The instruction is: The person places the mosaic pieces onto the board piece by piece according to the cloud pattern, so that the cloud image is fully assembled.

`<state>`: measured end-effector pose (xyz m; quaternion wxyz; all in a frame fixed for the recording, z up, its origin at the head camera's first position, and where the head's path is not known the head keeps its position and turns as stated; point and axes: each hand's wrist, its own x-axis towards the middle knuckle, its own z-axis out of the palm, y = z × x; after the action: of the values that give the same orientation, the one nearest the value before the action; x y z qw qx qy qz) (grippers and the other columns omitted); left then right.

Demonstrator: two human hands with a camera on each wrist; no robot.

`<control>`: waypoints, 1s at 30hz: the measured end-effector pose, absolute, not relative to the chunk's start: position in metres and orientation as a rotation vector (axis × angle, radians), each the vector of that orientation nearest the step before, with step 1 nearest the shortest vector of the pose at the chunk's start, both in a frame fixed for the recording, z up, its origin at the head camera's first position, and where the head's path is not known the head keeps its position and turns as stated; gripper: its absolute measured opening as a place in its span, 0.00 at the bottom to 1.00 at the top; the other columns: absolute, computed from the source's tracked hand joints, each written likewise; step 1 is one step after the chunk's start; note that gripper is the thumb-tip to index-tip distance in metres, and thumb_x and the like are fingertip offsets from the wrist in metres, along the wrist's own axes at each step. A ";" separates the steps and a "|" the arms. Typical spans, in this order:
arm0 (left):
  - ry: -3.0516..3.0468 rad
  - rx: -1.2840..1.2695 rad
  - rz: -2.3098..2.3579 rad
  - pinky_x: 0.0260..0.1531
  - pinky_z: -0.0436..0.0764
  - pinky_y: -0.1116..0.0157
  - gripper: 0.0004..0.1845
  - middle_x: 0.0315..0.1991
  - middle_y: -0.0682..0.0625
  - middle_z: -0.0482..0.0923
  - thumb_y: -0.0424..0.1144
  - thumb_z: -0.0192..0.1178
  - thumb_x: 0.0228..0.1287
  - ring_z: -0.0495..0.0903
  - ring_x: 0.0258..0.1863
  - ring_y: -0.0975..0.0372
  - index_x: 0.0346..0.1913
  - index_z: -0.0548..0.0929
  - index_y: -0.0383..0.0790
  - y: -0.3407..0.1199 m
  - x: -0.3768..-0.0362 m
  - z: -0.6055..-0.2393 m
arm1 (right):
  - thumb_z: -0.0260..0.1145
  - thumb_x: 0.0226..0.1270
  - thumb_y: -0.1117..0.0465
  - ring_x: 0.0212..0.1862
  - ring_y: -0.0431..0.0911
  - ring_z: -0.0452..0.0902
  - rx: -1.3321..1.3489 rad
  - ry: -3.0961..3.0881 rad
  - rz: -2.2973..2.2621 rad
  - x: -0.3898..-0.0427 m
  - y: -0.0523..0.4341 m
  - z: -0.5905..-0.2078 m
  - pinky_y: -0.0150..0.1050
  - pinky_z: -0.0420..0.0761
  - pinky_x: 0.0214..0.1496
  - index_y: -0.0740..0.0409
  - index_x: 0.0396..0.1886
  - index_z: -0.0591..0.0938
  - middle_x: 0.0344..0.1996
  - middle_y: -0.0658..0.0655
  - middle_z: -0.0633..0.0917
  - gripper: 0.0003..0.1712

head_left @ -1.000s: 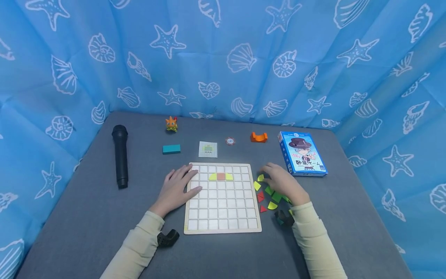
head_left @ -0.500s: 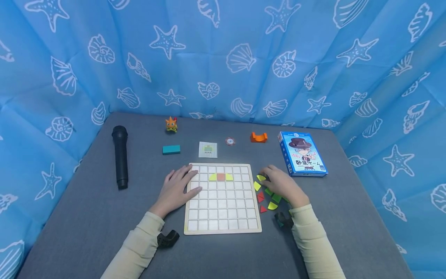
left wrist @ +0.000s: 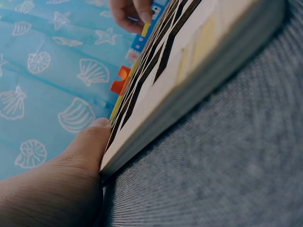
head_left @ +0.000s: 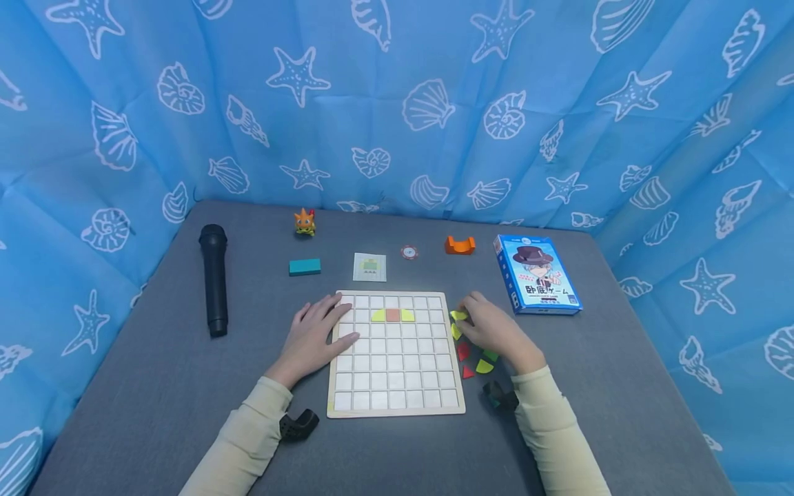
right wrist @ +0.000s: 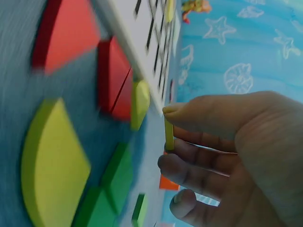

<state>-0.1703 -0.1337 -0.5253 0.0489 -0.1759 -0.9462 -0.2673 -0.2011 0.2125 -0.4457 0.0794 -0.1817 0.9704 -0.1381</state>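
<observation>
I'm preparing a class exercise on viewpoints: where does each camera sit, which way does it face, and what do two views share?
Head: worn on the head, facing forward and down at the board; left hand, right hand and sleeves show.
Left wrist: worn there, looking low along the board; left hand near, right hand's fingers far.
Right wrist: worn there, looking over loose pieces; right hand pinches a yellow piece.
Both wrist views share the right hand and blue curtain.
</observation>
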 end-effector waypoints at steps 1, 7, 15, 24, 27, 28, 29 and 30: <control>-2.887 -0.534 -0.814 0.69 0.48 0.44 0.35 0.74 0.50 0.55 0.64 0.53 0.64 0.53 0.73 0.53 0.70 0.67 0.52 -0.134 -0.170 -0.525 | 0.65 0.64 0.61 0.39 0.45 0.75 -0.571 2.904 -0.427 -0.199 0.210 -0.445 0.44 0.81 0.45 0.63 0.49 0.79 0.44 0.57 0.79 0.16; -2.912 -0.517 -0.809 0.70 0.47 0.44 0.35 0.74 0.51 0.55 0.65 0.52 0.64 0.52 0.74 0.54 0.70 0.67 0.53 -0.134 -0.170 -0.523 | 0.64 0.64 0.63 0.38 0.43 0.74 -0.670 2.907 -0.451 -0.188 0.190 -0.442 0.41 0.82 0.45 0.62 0.49 0.79 0.42 0.55 0.79 0.15; -2.914 -0.518 -0.813 0.70 0.47 0.45 0.35 0.74 0.51 0.55 0.65 0.52 0.64 0.52 0.74 0.53 0.70 0.67 0.53 -0.133 -0.169 -0.523 | 0.65 0.65 0.62 0.37 0.39 0.74 -0.771 2.891 -0.445 -0.179 0.173 -0.448 0.38 0.80 0.41 0.58 0.48 0.79 0.42 0.52 0.78 0.13; -2.918 -0.518 -0.820 0.70 0.47 0.45 0.35 0.74 0.50 0.55 0.64 0.53 0.65 0.53 0.74 0.53 0.70 0.67 0.52 -0.132 -0.169 -0.521 | 0.66 0.65 0.60 0.39 0.38 0.75 -0.765 2.890 -0.417 -0.179 0.169 -0.456 0.37 0.81 0.43 0.55 0.48 0.79 0.42 0.50 0.79 0.13; -2.921 -0.517 -0.817 0.70 0.47 0.45 0.35 0.74 0.50 0.55 0.64 0.53 0.64 0.52 0.74 0.53 0.70 0.67 0.52 -0.132 -0.168 -0.521 | 0.67 0.64 0.59 0.37 0.38 0.74 -0.735 2.892 -0.414 -0.179 0.168 -0.458 0.37 0.80 0.42 0.54 0.48 0.79 0.41 0.50 0.79 0.14; -2.921 -0.517 -0.818 0.70 0.47 0.45 0.35 0.74 0.50 0.55 0.64 0.53 0.64 0.52 0.74 0.53 0.70 0.67 0.52 -0.132 -0.168 -0.521 | 0.67 0.64 0.58 0.37 0.39 0.74 -0.717 2.892 -0.412 -0.179 0.167 -0.458 0.36 0.80 0.42 0.54 0.49 0.78 0.41 0.49 0.79 0.15; -2.921 -0.517 -0.818 0.70 0.47 0.45 0.35 0.74 0.50 0.55 0.64 0.53 0.64 0.52 0.74 0.53 0.70 0.67 0.52 -0.132 -0.168 -0.521 | 0.67 0.64 0.57 0.37 0.39 0.74 -0.697 2.891 -0.415 -0.179 0.167 -0.459 0.36 0.80 0.42 0.53 0.51 0.78 0.41 0.49 0.79 0.16; -2.921 -0.517 -0.819 0.70 0.47 0.45 0.35 0.74 0.50 0.55 0.64 0.53 0.64 0.52 0.74 0.53 0.70 0.67 0.52 -0.132 -0.168 -0.521 | 0.68 0.64 0.57 0.37 0.39 0.74 -0.677 2.887 -0.420 -0.180 0.166 -0.459 0.36 0.80 0.42 0.53 0.52 0.78 0.41 0.49 0.79 0.18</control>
<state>-0.1684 -0.1324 -0.5211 0.0324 -0.1678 -0.9487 -0.2659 -0.1795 0.1663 -0.4587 0.0733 -0.2255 0.9614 -0.1399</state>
